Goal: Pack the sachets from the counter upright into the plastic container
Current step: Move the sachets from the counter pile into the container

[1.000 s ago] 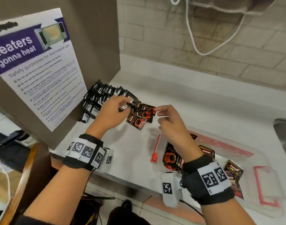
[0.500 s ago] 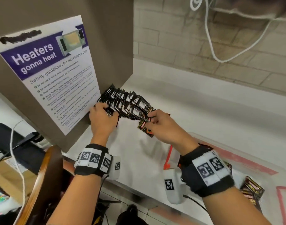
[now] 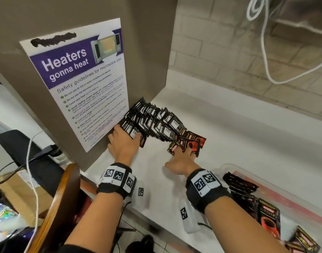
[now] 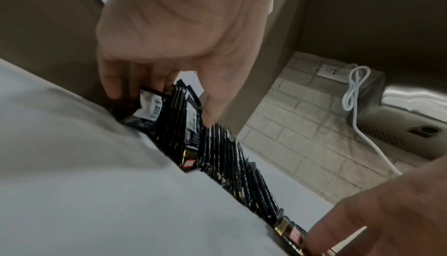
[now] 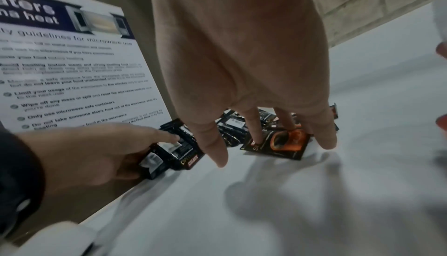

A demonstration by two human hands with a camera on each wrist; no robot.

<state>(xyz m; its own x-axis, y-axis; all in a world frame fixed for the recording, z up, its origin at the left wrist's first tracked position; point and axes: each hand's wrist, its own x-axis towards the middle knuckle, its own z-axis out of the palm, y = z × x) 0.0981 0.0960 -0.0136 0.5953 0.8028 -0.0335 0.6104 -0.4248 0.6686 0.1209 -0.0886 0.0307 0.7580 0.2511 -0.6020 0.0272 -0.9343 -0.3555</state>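
A long leaning row of black sachets stands on the white counter against the brown panel. My left hand is at its left end, where the fingers and thumb grip a bundle of sachets. At the right end my right hand has its fingers spread and straight, pressing on flat sachets with a red cup print. The clear plastic container lies at the lower right, behind my right wrist, with several sachets lying in it.
A microwave safety poster hangs on the brown panel at the left. A white cable dangles on the brick wall. A wooden chair back stands below the counter's front edge. Bare counter stretches right of the row.
My left hand slid to the row's left end and took hold of a bundle. My right hand stopped pinching a sachet and now presses flat on the right end.
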